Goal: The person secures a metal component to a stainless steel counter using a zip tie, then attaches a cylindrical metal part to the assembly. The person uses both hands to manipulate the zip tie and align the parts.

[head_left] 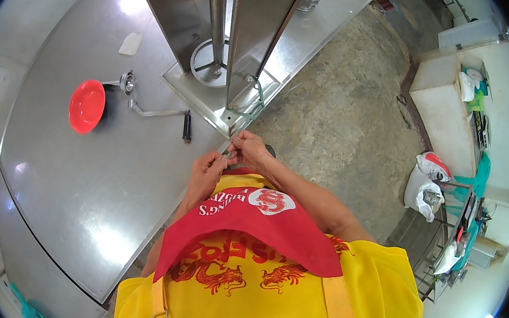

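My left hand and my right hand meet at the table edge, just below the front corner of a steel base plate. The fingertips of both are pinched together around something small and dark, too small to make out. Above them rises a tall stainless steel machine with upright panels, a rod and a round plate low inside. A greenish cord is looped around the right side of its base. On the table to the left lies a crank handle with a black grip.
A red bowl, a small metal fitting and a whitish flat piece rest on the steel table. Right of it is a concrete floor. White sacks and a loaded rack stand along the far right.
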`<state>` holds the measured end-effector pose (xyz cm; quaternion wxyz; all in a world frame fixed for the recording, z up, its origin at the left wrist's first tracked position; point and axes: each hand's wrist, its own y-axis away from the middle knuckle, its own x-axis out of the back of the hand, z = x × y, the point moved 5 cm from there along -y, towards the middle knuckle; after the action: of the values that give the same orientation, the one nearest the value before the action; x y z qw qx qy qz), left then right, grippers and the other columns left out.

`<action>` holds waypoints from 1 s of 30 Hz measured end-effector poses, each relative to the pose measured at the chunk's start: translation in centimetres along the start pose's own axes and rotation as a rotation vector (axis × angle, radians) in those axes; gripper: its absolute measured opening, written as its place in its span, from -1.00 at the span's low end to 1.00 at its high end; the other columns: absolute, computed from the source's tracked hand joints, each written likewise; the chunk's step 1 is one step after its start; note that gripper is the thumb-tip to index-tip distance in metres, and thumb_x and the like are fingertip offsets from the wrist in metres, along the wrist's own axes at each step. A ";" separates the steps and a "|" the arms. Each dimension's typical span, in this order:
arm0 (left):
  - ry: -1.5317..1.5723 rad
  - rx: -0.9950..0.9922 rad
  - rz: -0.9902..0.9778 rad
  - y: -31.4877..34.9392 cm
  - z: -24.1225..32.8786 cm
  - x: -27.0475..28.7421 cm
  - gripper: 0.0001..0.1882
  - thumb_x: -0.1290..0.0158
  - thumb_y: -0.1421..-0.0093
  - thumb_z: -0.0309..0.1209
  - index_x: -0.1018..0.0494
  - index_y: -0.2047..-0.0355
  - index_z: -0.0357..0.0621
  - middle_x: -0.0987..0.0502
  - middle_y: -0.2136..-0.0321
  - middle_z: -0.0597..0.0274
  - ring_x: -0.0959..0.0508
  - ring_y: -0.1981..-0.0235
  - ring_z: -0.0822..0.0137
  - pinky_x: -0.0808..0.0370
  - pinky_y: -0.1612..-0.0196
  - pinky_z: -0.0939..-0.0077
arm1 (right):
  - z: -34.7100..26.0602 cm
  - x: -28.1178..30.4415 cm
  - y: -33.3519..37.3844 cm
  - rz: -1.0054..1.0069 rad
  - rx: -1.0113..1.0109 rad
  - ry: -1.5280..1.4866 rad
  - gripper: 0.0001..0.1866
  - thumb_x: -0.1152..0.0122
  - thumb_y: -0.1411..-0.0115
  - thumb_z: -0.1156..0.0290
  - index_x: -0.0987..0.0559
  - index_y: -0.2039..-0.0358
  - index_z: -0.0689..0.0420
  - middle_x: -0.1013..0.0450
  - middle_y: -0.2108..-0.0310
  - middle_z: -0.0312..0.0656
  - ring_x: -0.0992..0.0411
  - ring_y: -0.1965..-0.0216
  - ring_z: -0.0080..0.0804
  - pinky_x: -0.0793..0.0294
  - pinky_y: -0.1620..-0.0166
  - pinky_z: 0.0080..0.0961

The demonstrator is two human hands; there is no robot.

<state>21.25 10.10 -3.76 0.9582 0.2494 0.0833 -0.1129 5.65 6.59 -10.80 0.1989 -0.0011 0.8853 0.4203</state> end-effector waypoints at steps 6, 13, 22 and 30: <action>0.104 -0.002 -0.064 1.9 0.6 -0.4 -0.72 -0.03 -0.36 -0.32 -0.38 0.50 -0.13 -0.26 0.66 0.51 -0.21 0.64 0.64 -0.13 0.57 0.66 | -0.2 0.0 2.1 -0.049 -0.013 0.000 -0.88 -0.06 -0.41 0.39 -0.41 0.31 0.09 -0.45 0.47 -0.28 -0.40 0.49 -0.49 -0.67 0.34 -0.27; 0.562 -0.013 0.065 3.3 1.6 0.0 -0.77 0.02 -0.39 -0.36 -0.37 0.45 -0.13 -0.39 0.62 0.34 -0.37 0.61 0.52 -0.35 0.49 0.63 | -6.1 2.5 5.7 -0.090 -0.016 -0.059 -0.86 -0.06 -0.40 0.34 -0.46 0.29 0.10 -0.27 0.60 -0.40 -0.29 0.57 -0.57 -0.64 0.34 -0.28; 0.150 0.029 0.228 -1.3 -0.1 -5.6 -0.77 0.00 -0.38 -0.35 -0.57 0.16 -0.24 -0.52 0.49 0.35 -0.45 0.52 0.55 -0.39 0.44 0.65 | -14.0 5.9 3.6 -0.195 0.074 0.564 -0.85 -0.13 -0.31 0.34 -0.52 0.40 0.08 -0.15 0.68 -0.52 -0.02 0.69 -0.71 0.02 0.61 -0.63; 0.112 -0.020 0.372 -8.8 -2.7 -15.2 -0.48 0.02 -0.40 -0.39 -0.25 -0.33 -0.25 -0.56 0.40 0.31 -0.47 0.53 0.57 -0.39 0.47 0.69 | -20.4 5.2 0.3 -0.576 0.765 1.327 -0.80 -0.18 -0.19 0.37 -0.56 0.45 0.25 -0.49 0.60 -0.08 -0.46 0.54 -0.17 -0.43 0.40 -0.27</action>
<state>4.10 6.66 -6.84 0.9587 0.2570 0.0902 0.0812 -6.35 -7.60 -0.81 -0.2796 -0.4093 0.8659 -0.0667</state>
